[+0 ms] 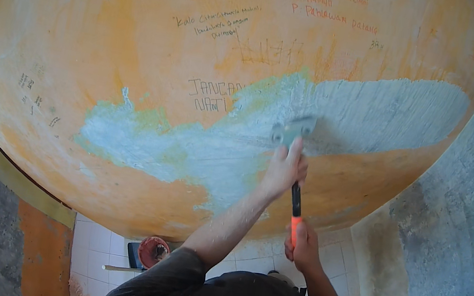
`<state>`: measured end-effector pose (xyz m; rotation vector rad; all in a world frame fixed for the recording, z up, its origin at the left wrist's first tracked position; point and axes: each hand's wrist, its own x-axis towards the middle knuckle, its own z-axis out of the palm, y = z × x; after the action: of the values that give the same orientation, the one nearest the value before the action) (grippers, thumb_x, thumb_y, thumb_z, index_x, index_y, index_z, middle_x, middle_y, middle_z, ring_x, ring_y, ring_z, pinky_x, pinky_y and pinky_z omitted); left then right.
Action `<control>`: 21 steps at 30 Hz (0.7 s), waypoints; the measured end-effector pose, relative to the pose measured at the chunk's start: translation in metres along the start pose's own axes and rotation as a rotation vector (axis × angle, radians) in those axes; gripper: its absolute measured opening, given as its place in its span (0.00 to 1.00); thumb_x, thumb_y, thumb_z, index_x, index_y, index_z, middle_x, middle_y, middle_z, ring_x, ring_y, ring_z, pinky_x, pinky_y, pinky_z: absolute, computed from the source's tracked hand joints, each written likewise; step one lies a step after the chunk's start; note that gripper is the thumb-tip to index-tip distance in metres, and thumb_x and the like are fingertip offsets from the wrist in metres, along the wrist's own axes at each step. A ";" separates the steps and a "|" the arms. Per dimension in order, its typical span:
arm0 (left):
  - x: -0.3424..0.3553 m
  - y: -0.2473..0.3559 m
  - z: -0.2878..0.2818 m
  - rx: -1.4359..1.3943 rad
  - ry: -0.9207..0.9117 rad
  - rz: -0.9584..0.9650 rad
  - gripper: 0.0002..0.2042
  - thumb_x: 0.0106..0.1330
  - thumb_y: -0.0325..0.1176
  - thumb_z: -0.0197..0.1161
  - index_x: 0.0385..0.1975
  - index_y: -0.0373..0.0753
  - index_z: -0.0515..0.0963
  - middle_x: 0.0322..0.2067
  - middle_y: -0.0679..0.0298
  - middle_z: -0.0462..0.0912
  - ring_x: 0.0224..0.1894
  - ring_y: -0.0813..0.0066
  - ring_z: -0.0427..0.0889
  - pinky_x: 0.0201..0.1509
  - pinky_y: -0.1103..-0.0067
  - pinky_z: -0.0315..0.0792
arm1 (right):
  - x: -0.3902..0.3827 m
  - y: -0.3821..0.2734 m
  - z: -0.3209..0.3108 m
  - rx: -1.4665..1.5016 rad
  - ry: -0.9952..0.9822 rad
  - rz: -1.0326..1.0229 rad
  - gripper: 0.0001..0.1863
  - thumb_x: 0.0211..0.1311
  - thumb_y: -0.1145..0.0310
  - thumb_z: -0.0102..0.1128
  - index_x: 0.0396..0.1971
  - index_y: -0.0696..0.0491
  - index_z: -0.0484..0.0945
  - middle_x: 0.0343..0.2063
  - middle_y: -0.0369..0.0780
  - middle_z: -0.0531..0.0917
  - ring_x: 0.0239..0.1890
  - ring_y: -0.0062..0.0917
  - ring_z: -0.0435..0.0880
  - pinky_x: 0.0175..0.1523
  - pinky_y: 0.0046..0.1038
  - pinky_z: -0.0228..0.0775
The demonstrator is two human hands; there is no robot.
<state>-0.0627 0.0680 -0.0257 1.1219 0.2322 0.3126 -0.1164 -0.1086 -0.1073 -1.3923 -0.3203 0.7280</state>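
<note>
Both my hands grip one long-handled wall scraper (293, 131). Its wide, pale head lies against the wall (65, 42), on the bared patch. My left hand (284, 172) is closed just below the head, with the thumb laid along the tool. Lower down, my right hand (303, 247) wraps round the orange end of the black handle. Orange paint covers much of the wall. The scraped patch (389, 114) is pale grey-white to the right of the scraper and bluish with greenish edges to its left. Flecks of debris lie on my left forearm.
A reddish bucket (153, 252) stands on white floor tiles (100, 238) below the wall, next to a dark flat object and a light stick-like handle (124, 269). Handwriting marks the orange paint. At the right is a grey side wall (461, 206).
</note>
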 end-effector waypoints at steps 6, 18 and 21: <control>-0.008 0.007 0.005 -0.047 -0.049 0.056 0.19 0.75 0.54 0.45 0.33 0.43 0.61 0.15 0.72 0.58 0.15 0.80 0.61 0.20 0.77 0.64 | -0.013 -0.003 -0.003 0.012 0.064 -0.071 0.21 0.75 0.50 0.39 0.39 0.54 0.71 0.10 0.32 0.65 0.08 0.14 0.59 0.13 0.20 0.52; -0.006 -0.003 0.002 -0.023 -0.014 0.032 0.20 0.74 0.56 0.46 0.33 0.43 0.62 0.15 0.73 0.58 0.15 0.81 0.61 0.20 0.79 0.62 | -0.019 0.002 0.006 0.085 0.042 -0.015 0.21 0.75 0.49 0.39 0.40 0.54 0.71 0.10 0.31 0.65 0.07 0.14 0.59 0.12 0.21 0.50; 0.002 0.010 0.005 0.053 -0.055 0.087 0.20 0.75 0.55 0.45 0.32 0.42 0.61 0.14 0.74 0.58 0.14 0.82 0.60 0.19 0.80 0.60 | -0.007 -0.006 0.008 0.069 0.027 0.014 0.21 0.75 0.50 0.39 0.40 0.54 0.71 0.10 0.31 0.65 0.07 0.14 0.59 0.12 0.20 0.50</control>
<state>-0.0608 0.0680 -0.0143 1.1931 0.1438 0.3538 -0.1255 -0.1069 -0.0989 -1.3390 -0.2617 0.7251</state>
